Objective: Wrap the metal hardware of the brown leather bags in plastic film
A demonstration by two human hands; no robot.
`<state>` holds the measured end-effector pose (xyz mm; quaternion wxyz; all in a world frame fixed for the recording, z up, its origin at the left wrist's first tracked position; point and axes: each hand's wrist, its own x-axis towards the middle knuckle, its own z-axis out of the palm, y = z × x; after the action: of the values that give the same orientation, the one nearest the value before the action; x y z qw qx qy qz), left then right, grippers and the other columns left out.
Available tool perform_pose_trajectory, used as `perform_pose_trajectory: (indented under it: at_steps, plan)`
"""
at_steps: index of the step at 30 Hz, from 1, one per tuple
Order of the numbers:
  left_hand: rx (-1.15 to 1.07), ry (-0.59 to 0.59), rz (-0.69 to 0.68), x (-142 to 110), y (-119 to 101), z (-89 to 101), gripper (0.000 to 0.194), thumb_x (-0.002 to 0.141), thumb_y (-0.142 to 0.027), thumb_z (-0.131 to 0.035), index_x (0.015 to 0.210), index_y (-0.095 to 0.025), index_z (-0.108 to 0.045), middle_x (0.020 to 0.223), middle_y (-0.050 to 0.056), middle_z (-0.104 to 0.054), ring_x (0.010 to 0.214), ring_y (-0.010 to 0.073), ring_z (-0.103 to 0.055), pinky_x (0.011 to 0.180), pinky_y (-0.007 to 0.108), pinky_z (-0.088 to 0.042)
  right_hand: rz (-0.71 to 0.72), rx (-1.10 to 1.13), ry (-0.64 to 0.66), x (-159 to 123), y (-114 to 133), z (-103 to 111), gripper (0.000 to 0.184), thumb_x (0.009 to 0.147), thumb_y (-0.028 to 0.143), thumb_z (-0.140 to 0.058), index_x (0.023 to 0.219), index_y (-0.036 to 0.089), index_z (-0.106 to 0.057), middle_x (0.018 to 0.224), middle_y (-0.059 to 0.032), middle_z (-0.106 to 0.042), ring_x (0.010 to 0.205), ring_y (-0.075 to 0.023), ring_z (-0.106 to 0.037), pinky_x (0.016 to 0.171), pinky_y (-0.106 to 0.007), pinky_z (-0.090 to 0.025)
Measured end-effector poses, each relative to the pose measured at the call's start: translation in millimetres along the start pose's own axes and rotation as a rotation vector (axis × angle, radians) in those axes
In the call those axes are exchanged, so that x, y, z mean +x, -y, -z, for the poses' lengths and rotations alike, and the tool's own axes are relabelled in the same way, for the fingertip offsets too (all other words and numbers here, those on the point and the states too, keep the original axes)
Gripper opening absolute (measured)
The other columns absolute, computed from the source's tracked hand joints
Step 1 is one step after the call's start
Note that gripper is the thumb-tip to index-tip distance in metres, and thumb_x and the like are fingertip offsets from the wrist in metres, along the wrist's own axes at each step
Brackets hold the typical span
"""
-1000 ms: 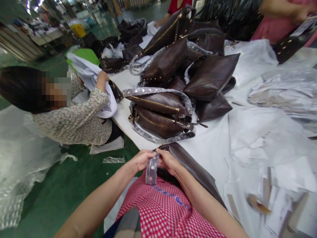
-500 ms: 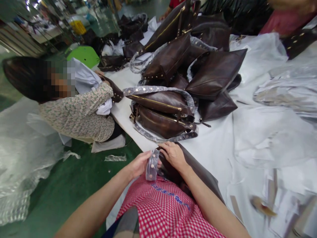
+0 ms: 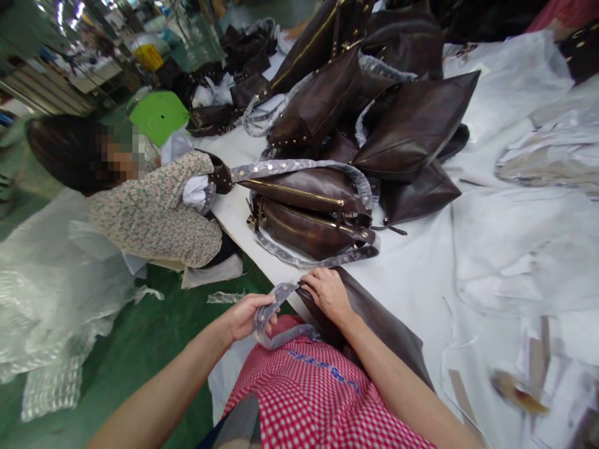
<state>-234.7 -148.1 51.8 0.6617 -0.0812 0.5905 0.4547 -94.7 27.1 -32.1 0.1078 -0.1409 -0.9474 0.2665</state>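
Observation:
A dark brown leather handbag [image 3: 374,312] lies at the table's near edge, against my checked apron. My right hand [image 3: 327,293] is closed on its upper left edge, near the end of the strap. The bag's studded shoulder strap [image 3: 269,315], wrapped in clear plastic, loops out to the left. My left hand [image 3: 250,317] pinches that strap between thumb and fingers. Just beyond my hands sit two zipped brown handbags [image 3: 304,227] with plastic-wrapped straps.
A heap of brown handbags [image 3: 412,131] covers the table's far middle. Clear plastic bags [image 3: 515,249] and cardboard strips lie on the right. A co-worker [image 3: 154,212] sits at the left edge, handling a bag. Plastic sheeting [image 3: 56,280] spreads over the green floor.
My left hand has drawn the strap outward to the left, so it forms a wider loop. My right hand stays at the bag's edge. The co-worker's white material has moved lower.

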Motion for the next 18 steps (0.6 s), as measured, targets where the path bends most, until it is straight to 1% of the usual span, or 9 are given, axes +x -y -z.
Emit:
perform_pose_trajectory:
  at_steps: [3,6,8,12,15,18]
  plan:
    - [0.085,0.04,0.096,-1,-9,5.6,0.027,0.082,-0.03,-0.06,0.074,-0.005,-0.065,0.056,0.01,-0.068,0.043,0.0184,-0.063,0.043,0.024,-0.048,0.009,-0.022,-0.01,-1,4,-1,0.016,0.092,0.032,-0.055,0.097,0.024,-0.067,0.091,-0.0054,-0.063,0.087,-0.02,-0.05,0.075,-0.033,-0.028]
    - [0.145,0.058,0.197,-3,-9,0.5,0.035,0.085,-0.035,-0.056,0.074,-0.004,-0.066,0.058,0.013,-0.069,0.047,0.0202,-0.065,0.049,0.027,-0.051,0.009,-0.036,-0.018,-1,5,-2,0.015,0.092,0.032,-0.056,0.096,0.024,-0.068,0.089,-0.0053,-0.063,0.086,-0.02,-0.049,0.074,-0.033,-0.027]
    - [0.172,0.058,0.232,-3,-6,-4.2,0.041,0.088,-0.04,-0.054,0.074,-0.003,-0.067,0.06,0.015,-0.069,0.05,0.0213,-0.066,0.052,0.029,-0.052,0.014,-0.042,-0.024,-1,5,-4,0.014,0.091,0.032,-0.057,0.096,0.024,-0.068,0.088,-0.0053,-0.062,0.086,-0.0201,-0.049,0.073,-0.033,-0.027]
    - [0.13,0.02,0.198,4,-5,-7.1,0.044,0.089,-0.043,-0.053,0.073,-0.004,-0.066,0.061,0.015,-0.069,0.05,0.0209,-0.066,0.053,0.029,-0.052,0.035,-0.051,-0.046,-2,2,-10,0.016,0.091,0.033,-0.056,0.098,0.024,-0.068,0.086,-0.0051,-0.061,0.086,-0.02,-0.049,0.074,-0.034,-0.027]
    - [0.098,0.018,0.164,12,-15,-5.9,0.043,0.089,-0.043,-0.051,0.075,-0.005,-0.066,0.062,0.014,-0.069,0.05,0.0197,-0.066,0.053,0.028,-0.051,0.052,-0.054,-0.058,-2,2,-11,0.017,0.093,0.033,-0.054,0.096,0.024,-0.068,0.085,-0.0052,-0.061,0.085,-0.0198,-0.049,0.074,-0.034,-0.027]
    - [0.172,0.031,0.161,13,-25,-6.7,0.041,0.087,-0.042,-0.053,0.076,-0.005,-0.067,0.062,0.014,-0.07,0.05,0.0196,-0.065,0.052,0.028,-0.05,0.064,-0.054,-0.061,-3,3,-9,0.017,0.093,0.032,-0.054,0.094,0.024,-0.068,0.085,-0.0052,-0.062,0.083,-0.0197,-0.048,0.073,-0.034,-0.026]
